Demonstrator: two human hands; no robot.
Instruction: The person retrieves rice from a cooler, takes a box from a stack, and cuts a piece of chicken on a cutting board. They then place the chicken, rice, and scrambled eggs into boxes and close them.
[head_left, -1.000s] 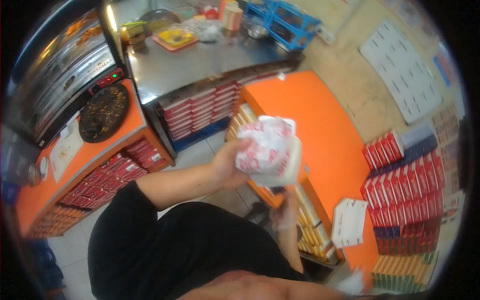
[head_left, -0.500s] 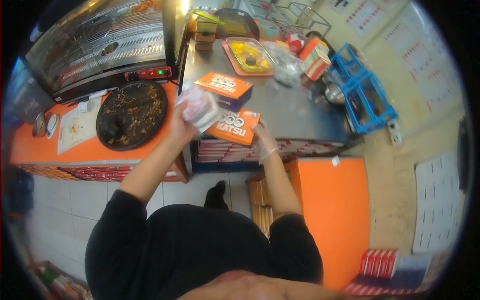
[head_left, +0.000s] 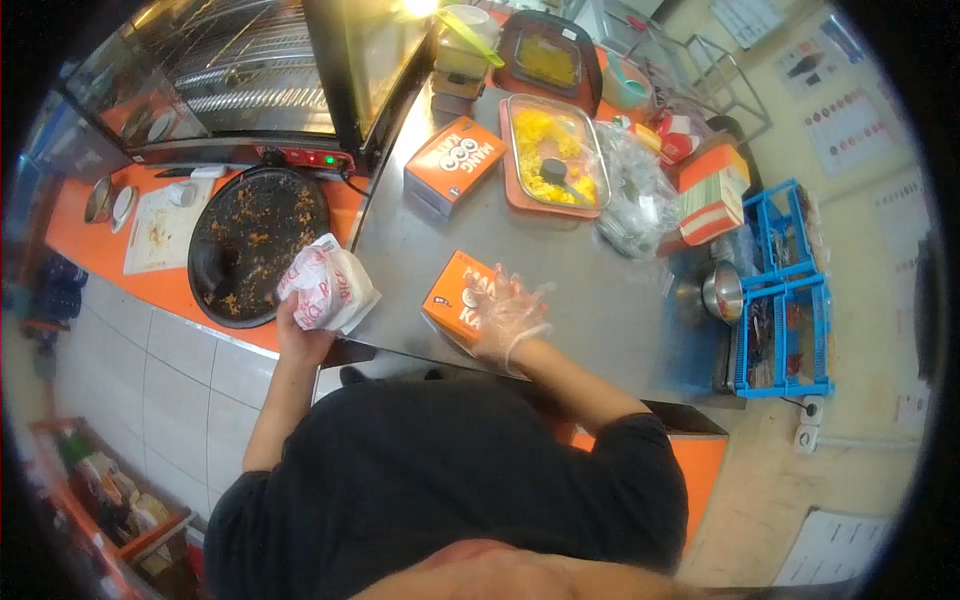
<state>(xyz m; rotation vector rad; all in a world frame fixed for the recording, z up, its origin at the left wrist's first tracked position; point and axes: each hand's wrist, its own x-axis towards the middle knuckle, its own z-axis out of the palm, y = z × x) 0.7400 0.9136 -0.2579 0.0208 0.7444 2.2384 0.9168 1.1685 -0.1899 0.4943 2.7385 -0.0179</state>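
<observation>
My left hand [head_left: 303, 337] is closed around a paper-wrapped rice pack [head_left: 328, 287] with red print, held near the counter's left front corner. A clear plastic glove covers my right hand [head_left: 508, 318]. Its fingers are spread over the top of an orange takeaway box [head_left: 457, 297], hiding part of the lettering. That box sits on the steel counter [head_left: 400, 290] close to its front edge. Farther back stands a second orange box [head_left: 455, 165], apart from both hands.
A clear container of yellow food [head_left: 553, 160] stands behind, beside a plastic bag [head_left: 637, 190]. Blue baskets [head_left: 783, 290] line the right side with a metal bowl [head_left: 722, 292]. On the left are a dark round tray with crumbs [head_left: 258, 240] and a lit display warmer [head_left: 240, 70].
The near box has come down onto the counter, and my right hand now lies over its top. My left hand moved left with the rice pack. The camera view shifted forward.
</observation>
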